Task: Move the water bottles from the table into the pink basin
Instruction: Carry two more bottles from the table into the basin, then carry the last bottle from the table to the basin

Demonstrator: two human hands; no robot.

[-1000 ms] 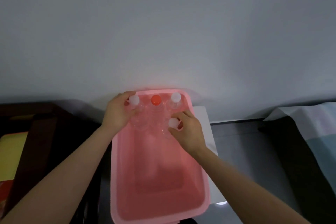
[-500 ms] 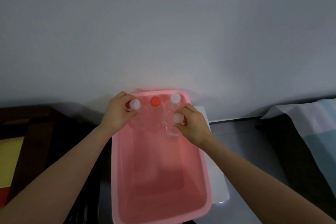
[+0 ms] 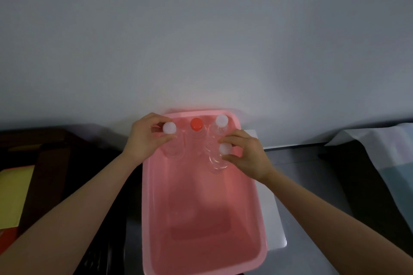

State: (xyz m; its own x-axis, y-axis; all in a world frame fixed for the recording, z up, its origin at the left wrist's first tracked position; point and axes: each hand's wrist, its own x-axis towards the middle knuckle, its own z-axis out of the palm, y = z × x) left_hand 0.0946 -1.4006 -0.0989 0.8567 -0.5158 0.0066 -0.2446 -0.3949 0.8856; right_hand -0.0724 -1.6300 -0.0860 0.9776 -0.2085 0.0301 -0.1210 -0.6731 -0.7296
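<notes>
Four bottles are stood upright at the far end of the basin [image 3: 257, 203], w/ left hand [image 3: 145, 138] pinched on the far-left bottle [image 3: 172, 140] & right hand [image 3: 247, 156] on the nearer right bottle [image 3: 220, 158], prob. so they are steadied.

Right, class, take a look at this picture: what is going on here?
A person is standing clear water bottles in a pink basin. Three stand in a row along its far end: the left hand holds the white-capped bottle at the left, a red-capped bottle stands in the middle, and another white-capped bottle stands at the right. The right hand grips a fourth white-capped bottle just in front of that one. The rest of the basin is empty.
</notes>
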